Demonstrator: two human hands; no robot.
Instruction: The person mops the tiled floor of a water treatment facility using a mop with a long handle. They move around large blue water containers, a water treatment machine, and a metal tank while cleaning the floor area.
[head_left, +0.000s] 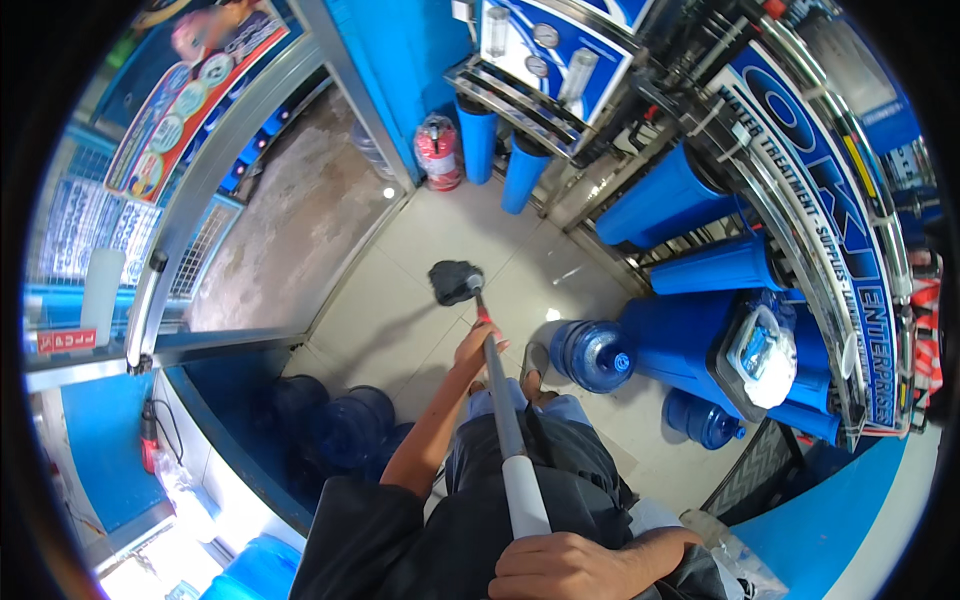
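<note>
A mop with a dark grey string head (452, 283) rests on the pale tiled floor (405, 337) ahead of my feet. Its long metal handle (504, 405) runs from the head back towards my body. Low on this handle, just behind a red collar (483, 309), my left hand (477, 349) is wrapped around the shaft. The upper end is a white grip (521, 491), and my right hand (577, 566) is closed over its top close to my chest.
Large blue water bottles stand at the left (349, 427) and right (589, 356). A fire extinguisher (438, 154) stands near the glass door (255, 202). Along the right wall are blue filter housings (664, 199), pipes and a blue tank (671, 341) with a plastic tub (757, 345) on top.
</note>
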